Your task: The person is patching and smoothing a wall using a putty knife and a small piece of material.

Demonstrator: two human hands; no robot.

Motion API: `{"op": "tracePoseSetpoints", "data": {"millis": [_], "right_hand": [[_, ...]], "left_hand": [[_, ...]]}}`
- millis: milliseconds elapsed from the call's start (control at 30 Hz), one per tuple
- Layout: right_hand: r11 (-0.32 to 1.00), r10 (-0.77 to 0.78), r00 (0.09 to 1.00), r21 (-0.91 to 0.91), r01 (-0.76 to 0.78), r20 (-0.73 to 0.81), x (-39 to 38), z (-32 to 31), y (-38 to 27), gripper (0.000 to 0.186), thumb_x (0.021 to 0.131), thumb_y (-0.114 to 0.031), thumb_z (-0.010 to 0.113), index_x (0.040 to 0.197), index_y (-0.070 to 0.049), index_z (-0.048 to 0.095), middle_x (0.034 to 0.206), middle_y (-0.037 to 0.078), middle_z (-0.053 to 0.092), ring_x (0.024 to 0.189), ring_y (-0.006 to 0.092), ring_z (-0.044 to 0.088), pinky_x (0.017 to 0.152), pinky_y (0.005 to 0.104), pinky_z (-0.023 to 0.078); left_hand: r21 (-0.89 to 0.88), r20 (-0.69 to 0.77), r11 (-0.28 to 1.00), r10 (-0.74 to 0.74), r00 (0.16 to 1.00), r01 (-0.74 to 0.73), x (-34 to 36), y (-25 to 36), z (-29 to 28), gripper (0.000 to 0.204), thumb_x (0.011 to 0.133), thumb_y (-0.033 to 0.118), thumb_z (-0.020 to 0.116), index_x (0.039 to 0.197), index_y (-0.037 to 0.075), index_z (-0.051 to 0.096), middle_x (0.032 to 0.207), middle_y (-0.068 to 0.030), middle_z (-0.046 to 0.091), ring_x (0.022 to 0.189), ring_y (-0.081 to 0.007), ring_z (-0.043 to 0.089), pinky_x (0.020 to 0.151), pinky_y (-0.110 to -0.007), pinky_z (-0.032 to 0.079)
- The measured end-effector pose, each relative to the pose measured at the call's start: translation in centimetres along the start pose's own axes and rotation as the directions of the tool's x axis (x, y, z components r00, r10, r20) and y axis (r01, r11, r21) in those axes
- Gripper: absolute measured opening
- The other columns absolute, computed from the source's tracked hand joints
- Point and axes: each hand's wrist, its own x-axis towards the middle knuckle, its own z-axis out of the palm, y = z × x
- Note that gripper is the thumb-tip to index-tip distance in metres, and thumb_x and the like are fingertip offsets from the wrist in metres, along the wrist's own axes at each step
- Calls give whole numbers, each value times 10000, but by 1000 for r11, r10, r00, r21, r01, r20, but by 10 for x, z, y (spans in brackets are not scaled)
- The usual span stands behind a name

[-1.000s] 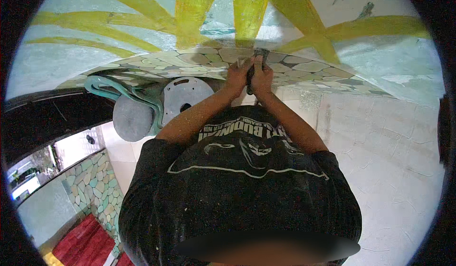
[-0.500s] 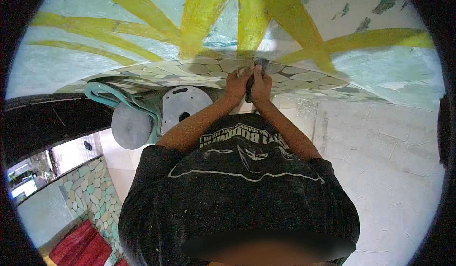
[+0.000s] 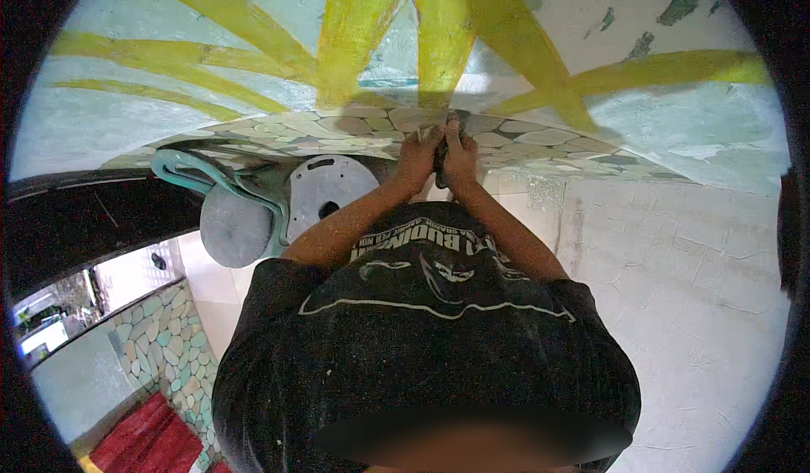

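Both my hands are closed together in front of my chest, close to a band of pebble-pattern stone at the foot of the painted wall. Between them is a dark, narrow scraper, its handle end pointing back toward me. My right hand grips it with the thumb laid along the top. From the other side my left hand presses its fingers against it. A small pale, thin thing shows by the left fingers, too small to name. The scraper's far end is mostly hidden by the fingers and shadow.
Left of my forearm stand a grey disc with slots and holes and a round grey lid-like piece, with a teal folded strip between and behind. Further left lies red cloth. A whitish textured surface spreads on the right.
My hands and the scraper have shifted slightly left and back toward me. The flat grey end seen beyond my fingers before is now less visible. The grip stays closed.
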Motion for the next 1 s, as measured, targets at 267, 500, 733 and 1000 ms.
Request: {"op": "tracePoseSetpoints", "data": {"millis": [267, 500, 733, 1000], "right_hand": [[997, 54, 998, 54, -52, -43, 4, 0, 18, 570, 956, -481, 519, 964, 76, 640, 804, 164, 655, 726, 234, 571, 718, 404, 470], [996, 28, 999, 84, -26, -25, -3, 3, -3, 568, 952, -480, 527, 908, 77, 630, 745, 155, 622, 680, 244, 549, 696, 415, 459], [982, -82, 996, 170, 78, 18, -10, -1, -34, 536, 952, -479, 541, 860, 41, 635, 738, 78, 591, 675, 165, 519, 628, 358, 439], [985, -83, 996, 151, 79, 18, 5, -11, -2, 539, 955, -485, 535, 799, 27, 605, 687, 38, 571, 637, 146, 483, 603, 349, 426]], "left_hand": [[-328, 4, 928, -186, 983, 177, -1, 26, -6, 269, 930, 239, 583, 1096, 27, 599, 946, -207, 653, 834, -365, 632, 724, -417, 508], [-702, 86, 618, -422, 903, 355, -2, 24, -2, 391, 911, 357, 659, 1041, -10, 625, 885, -86, 664, 752, -166, 598, 661, -334, 494], [-583, 52, 740, -378, 924, 336, 12, 59, -20, 453, 932, 419, 604, 1072, -11, 618, 889, -95, 662, 748, -161, 598, 650, -328, 495], [-406, -69, 910, -126, 990, 87, 15, 19, 4, 430, 926, 394, 617, 1064, -13, 617, 836, -85, 652, 712, -153, 588, 614, -333, 482]]}}
